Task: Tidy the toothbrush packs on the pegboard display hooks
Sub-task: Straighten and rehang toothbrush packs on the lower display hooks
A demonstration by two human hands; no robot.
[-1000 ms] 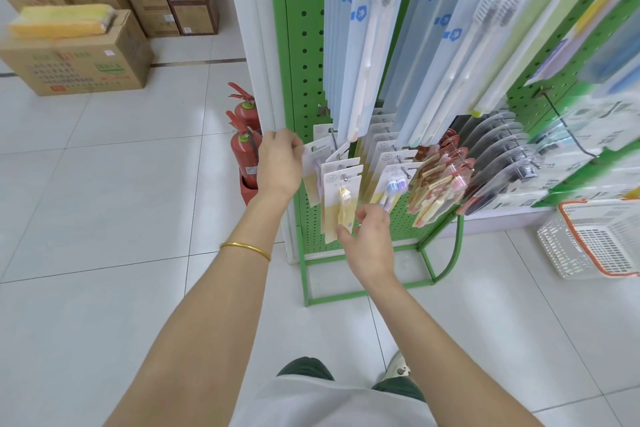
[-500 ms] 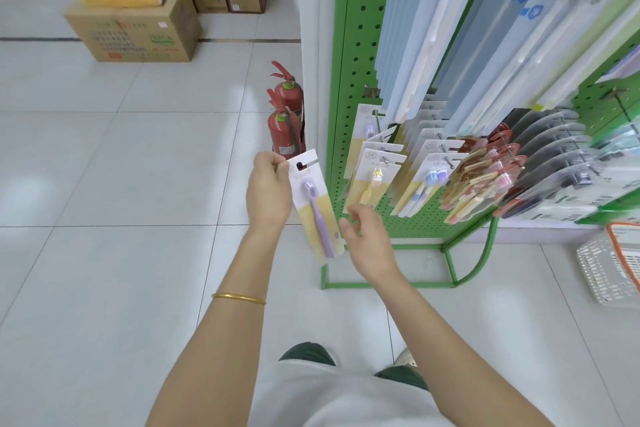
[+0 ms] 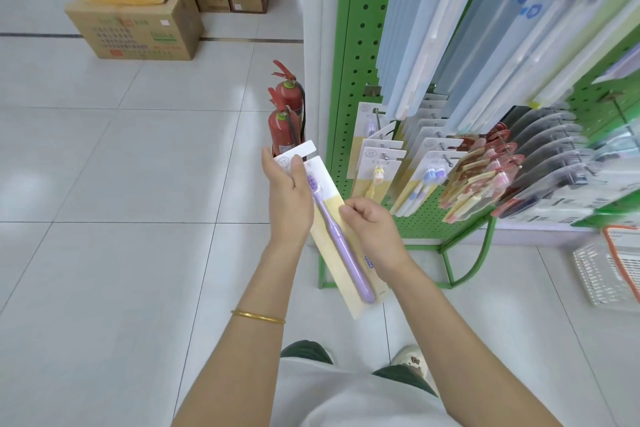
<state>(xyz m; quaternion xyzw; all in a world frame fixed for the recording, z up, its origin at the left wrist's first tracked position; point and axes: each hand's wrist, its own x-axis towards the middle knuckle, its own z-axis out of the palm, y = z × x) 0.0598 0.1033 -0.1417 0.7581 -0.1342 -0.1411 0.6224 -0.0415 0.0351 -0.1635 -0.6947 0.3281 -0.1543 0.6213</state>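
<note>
Left hand (image 3: 289, 198) grips purple toothbrush pack (image 3: 341, 253) at top; right hand (image 3: 375, 229) now pinches its edge. Pack is unhooked, awaiting rehanging.

Glossy tiled floor (image 3: 104, 184); painted perforated metal pegboard (image 3: 356, 45); purple toothbrush pack (image 3: 341, 246) looks like matt card under clear plastic.

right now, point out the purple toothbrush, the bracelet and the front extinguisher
purple toothbrush (image 3: 337, 239): head view, mid handle
bracelet (image 3: 258, 317): head view, middle of the band
front extinguisher (image 3: 280, 130): head view, red body
</note>
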